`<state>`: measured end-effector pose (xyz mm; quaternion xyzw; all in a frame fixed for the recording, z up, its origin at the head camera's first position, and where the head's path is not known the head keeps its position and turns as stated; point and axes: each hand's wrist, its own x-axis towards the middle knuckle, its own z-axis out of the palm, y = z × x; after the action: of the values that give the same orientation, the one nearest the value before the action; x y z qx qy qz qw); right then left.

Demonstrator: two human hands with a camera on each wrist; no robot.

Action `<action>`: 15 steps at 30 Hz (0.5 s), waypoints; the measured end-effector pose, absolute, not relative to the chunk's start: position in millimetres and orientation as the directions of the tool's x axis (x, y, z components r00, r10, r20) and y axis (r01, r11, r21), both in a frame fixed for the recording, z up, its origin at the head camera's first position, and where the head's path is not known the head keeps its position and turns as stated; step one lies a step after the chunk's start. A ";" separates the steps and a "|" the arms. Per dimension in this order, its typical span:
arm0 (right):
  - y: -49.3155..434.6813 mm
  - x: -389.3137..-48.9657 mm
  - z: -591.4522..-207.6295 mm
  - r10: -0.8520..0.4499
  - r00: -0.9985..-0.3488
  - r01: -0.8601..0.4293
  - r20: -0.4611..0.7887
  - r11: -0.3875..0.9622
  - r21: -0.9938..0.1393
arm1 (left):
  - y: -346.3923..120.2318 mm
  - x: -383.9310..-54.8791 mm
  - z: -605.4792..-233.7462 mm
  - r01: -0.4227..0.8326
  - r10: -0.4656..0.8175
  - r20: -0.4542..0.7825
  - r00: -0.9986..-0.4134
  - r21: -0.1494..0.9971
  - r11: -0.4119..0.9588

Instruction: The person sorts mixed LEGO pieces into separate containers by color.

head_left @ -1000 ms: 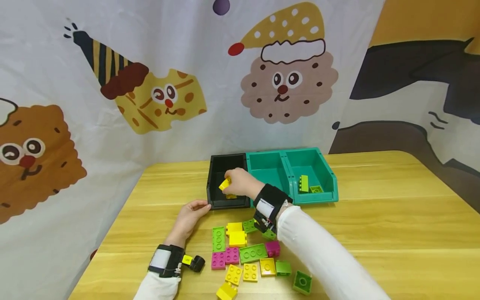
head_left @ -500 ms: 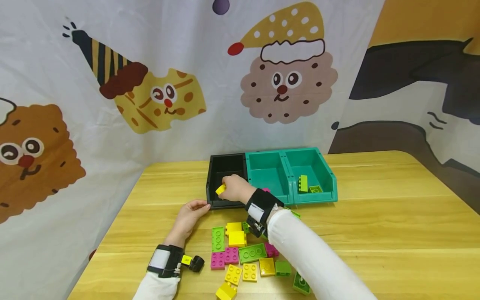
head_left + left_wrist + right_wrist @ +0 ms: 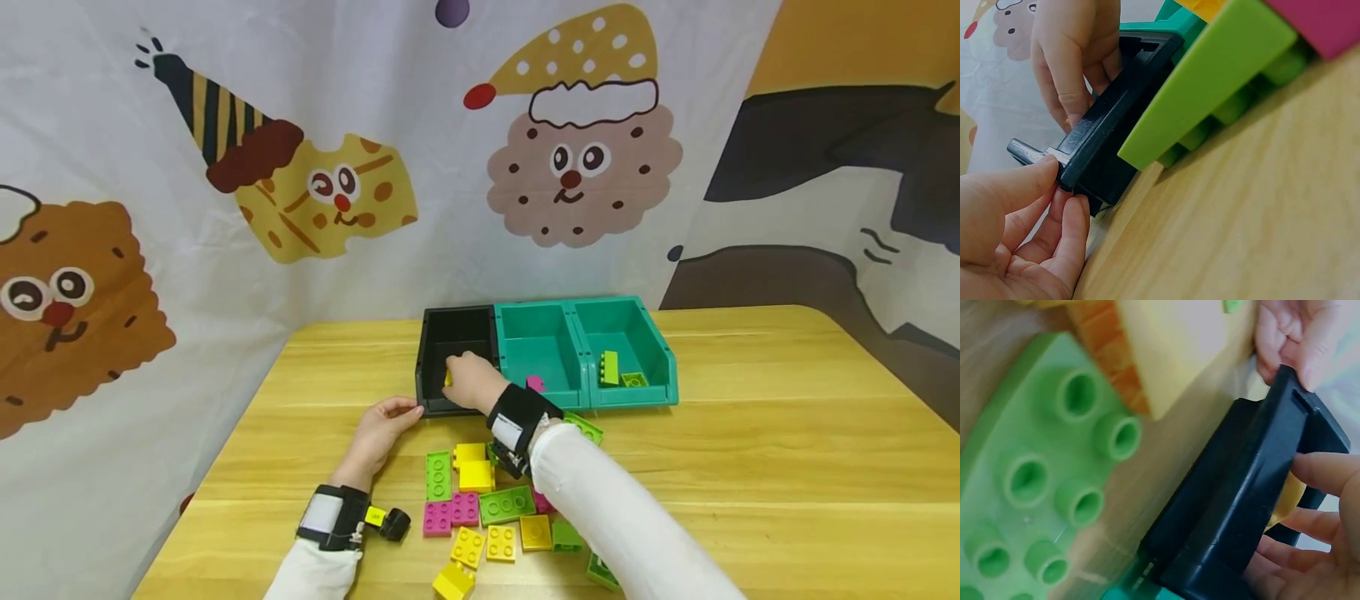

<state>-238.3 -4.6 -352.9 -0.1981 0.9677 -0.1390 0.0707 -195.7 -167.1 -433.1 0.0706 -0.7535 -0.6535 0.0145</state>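
Note:
My right hand point(image 3: 474, 382) reaches down into the black bin point(image 3: 457, 408), pinching a yellow brick point(image 3: 448, 377) near the left inner side. In the right wrist view, thumb and fingers hold the yellow brick point(image 3: 1287, 497) just behind the bin's front wall, which hides part of it. My left hand point(image 3: 378, 437) steadies the bin at its front left corner. Seen from the left wrist, that hand's thumb lies on top of the black rim point(image 3: 1100, 119) with the fingertips underneath.
Two teal bins point(image 3: 626, 395) adjoin the black one: a pink brick point(image 3: 536, 383) lies in the middle bin, green bricks point(image 3: 610, 367) in the right. In front, several loose green, yellow point(image 3: 476, 477) and pink bricks point(image 3: 437, 518) lie on the wooden table point(image 3: 787, 467). A printed cloth hangs behind.
My right hand has moved a little down and toward the near side of the black bin with the yellow brick. The left hand stays at the bin's corner.

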 end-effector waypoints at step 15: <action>-6.1 -233.7 -357.3 -0.504 -0.815 -0.490 -0.287 0.863 -0.124 | -166.8 -193.5 -429.1 -0.093 -0.116 -0.076 -0.990 0.985 0.144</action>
<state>-233.7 -6.1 -357.3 -0.2608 0.9524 -0.0225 0.1566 -193.5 -166.8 -429.1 0.0689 -0.7563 -0.6506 0.0088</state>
